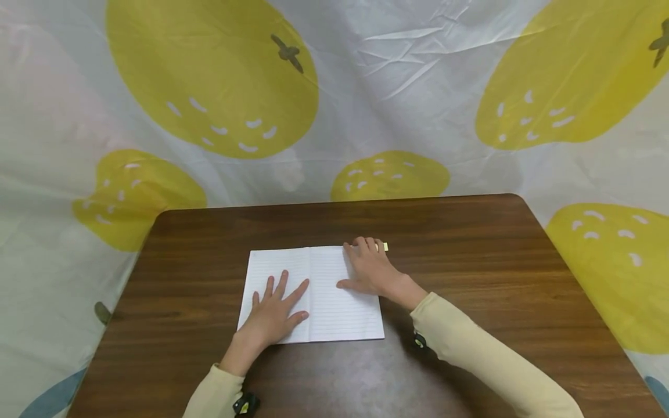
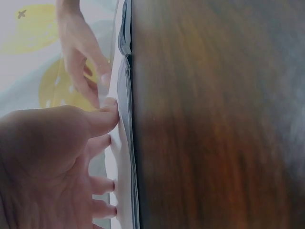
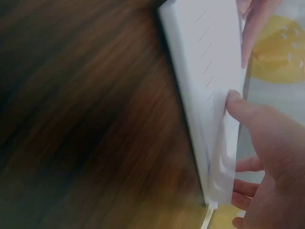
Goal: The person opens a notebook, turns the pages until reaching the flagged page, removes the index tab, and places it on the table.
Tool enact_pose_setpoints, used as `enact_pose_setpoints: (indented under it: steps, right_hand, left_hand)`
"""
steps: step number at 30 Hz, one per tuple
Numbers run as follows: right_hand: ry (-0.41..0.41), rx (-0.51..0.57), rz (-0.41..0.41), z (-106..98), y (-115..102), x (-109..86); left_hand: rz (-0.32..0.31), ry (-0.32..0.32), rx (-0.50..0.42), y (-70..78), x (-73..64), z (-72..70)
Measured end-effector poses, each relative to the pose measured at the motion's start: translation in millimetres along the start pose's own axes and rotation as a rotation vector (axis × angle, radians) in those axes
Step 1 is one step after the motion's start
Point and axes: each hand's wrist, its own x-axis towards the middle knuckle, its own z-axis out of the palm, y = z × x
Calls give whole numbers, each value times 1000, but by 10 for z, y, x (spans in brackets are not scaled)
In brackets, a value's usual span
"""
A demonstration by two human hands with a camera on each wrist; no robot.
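An open notebook [image 1: 345, 316] with blank ruled pages lies on the brown table. My left hand [image 1: 272, 316] rests on its left page with fingers spread; in the left wrist view the thumb and fingertips touch the paper. At the upper right corner of the right page is my right hand [image 1: 371, 270]. Its thumb lies on the page, apart from the slightly bent fingers near the top edge. A small pale yellow tab [image 1: 385, 247] sticks out beside those fingers, partly hidden by them. In the right wrist view, the page [image 3: 221, 176] looks slightly raised near that corner.
The wooden table [image 1: 496, 255] has rounded far corners. Behind it hangs a white cloth [image 1: 397, 75] with large yellow fruit prints. Both sleeves carry a small dark device at the wrist, the left one [image 1: 245, 403] near the front of the view.
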Motion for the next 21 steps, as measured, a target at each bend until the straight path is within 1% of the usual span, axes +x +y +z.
enact_pose_setpoints:
  steps: [4,8,12,16,19,21]
  right_hand:
    - [51,24,-5,23,120,-85]
    - [102,73,-24,55,212,-152]
    - [141,172,-25,97,284,-220]
    - [205,285,-47,131,326,-300]
    - [239,332,-72,148,333,-346]
    - [245,343,-77,169,333,-369]
  left_hand:
    - [2,1,-12,26,14,6]
    - [2,0,-19,36,24,13]
    - [0,-7,-29,38,28,20]
    - [-3,-15,-37,35,28,20]
    - [-2,-13,-33,34,27,19]
    - [-2,-9,-33,34,25,27]
